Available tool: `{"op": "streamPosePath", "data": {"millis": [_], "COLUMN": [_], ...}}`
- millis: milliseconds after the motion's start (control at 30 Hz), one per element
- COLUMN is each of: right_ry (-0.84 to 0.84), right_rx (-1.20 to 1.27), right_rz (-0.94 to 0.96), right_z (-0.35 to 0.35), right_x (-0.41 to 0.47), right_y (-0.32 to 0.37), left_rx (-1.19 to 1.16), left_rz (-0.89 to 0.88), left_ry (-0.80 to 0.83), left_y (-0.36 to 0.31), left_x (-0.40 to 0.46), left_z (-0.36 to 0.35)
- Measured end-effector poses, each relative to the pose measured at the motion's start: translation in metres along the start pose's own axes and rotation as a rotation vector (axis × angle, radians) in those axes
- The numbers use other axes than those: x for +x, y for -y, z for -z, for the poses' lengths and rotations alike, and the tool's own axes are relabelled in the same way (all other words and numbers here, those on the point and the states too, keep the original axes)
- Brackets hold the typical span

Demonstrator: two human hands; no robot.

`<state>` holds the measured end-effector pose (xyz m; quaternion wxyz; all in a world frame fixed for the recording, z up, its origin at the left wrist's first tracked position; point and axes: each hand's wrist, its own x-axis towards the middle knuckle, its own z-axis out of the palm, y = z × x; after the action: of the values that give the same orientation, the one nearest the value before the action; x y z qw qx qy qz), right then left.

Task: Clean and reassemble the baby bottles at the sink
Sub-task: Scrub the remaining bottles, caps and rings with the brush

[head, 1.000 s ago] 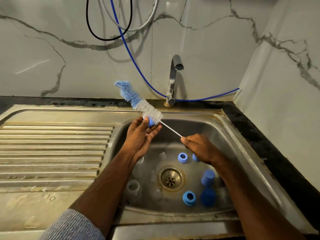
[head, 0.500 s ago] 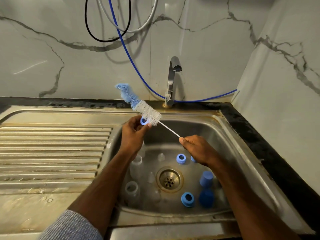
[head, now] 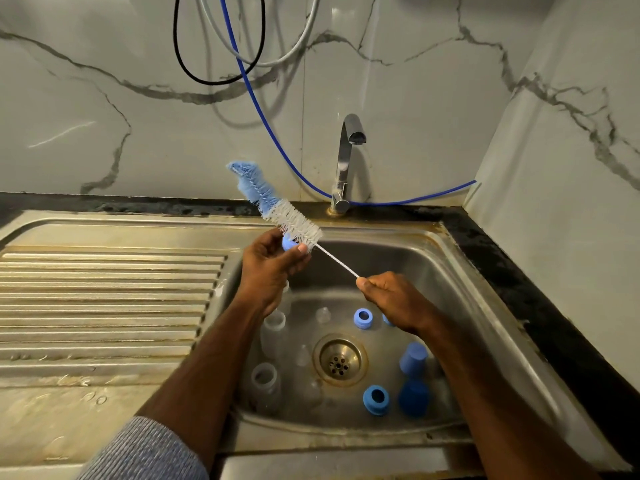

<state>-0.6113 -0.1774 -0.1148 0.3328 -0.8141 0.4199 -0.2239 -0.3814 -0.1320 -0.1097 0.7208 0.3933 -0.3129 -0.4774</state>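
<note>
Sink basin: floor crowded with clear bottles, blue rings and caps ringing the drain; faucet overhangs rear edge; ribbed drainboard left lies bare.

Both hands raised, fingers curled: left, right.

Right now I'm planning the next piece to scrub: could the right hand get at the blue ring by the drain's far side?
Probably not yet: the right hand grips the bottle brush wire, though the blue ring lies uncovered just below.
</note>
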Motion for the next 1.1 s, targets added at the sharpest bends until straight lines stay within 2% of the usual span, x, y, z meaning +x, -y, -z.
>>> {"op": "streamPosePath", "data": {"millis": [67, 233, 333, 400, 600, 733, 800, 933, 1000, 1100], "right_ry": [-0.005, 0.04, 0.037, 0.012, 0.024, 0.017, -0.003, 0.027, 0.051, 0.052], "right_rx": [0.005, 0.02, 0.032, 0.034, 0.085, 0.063, 0.069, 0.109, 0.104, 0.068], "right_rz": [0.001, -0.052, -0.005, 0.037, -0.058, -0.005, 0.021, -0.029, -0.044, -0.031], "right_z": [0.002, 0.015, 0.006, 0.001, 0.021, 0.007, 0.002, 0.018, 0.021, 0.011], "right_x": [-0.001, -0.004, -0.003, -0.001, -0.006, -0.002, 0.001, -0.005, -0.006, -0.003], "right_y": [-0.004, -0.013, -0.005, 0.0, -0.014, -0.003, 0.001, -0.012, -0.014, -0.007], "left_rx": [0.059, -0.19, -0.052, -0.048, -0.338, -0.024, -0.03, -0.238, -0.271, -0.014], "left_rz": [-0.011, -0.017, 0.04, 0.055, 0.006, 0.049, 0.036, 0.022, 0.014, -0.012], "left_ry": [0.007, -0.051, 0.031, 0.086, 0.033, 0.132, 0.147, 0.073, 0.071, 0.116], "left_y": [-0.004, -0.015, -0.009, -0.003, -0.017, -0.002, 0.002, -0.01, -0.012, -0.007], "left_x": [-0.001, 0.005, 0.001, -0.002, 0.009, 0.001, -0.001, 0.008, 0.012, 0.01], "left_z": [0.004, 0.016, 0.011, 0.004, 0.021, 0.008, 0.0, 0.014, 0.023, 0.02]}}
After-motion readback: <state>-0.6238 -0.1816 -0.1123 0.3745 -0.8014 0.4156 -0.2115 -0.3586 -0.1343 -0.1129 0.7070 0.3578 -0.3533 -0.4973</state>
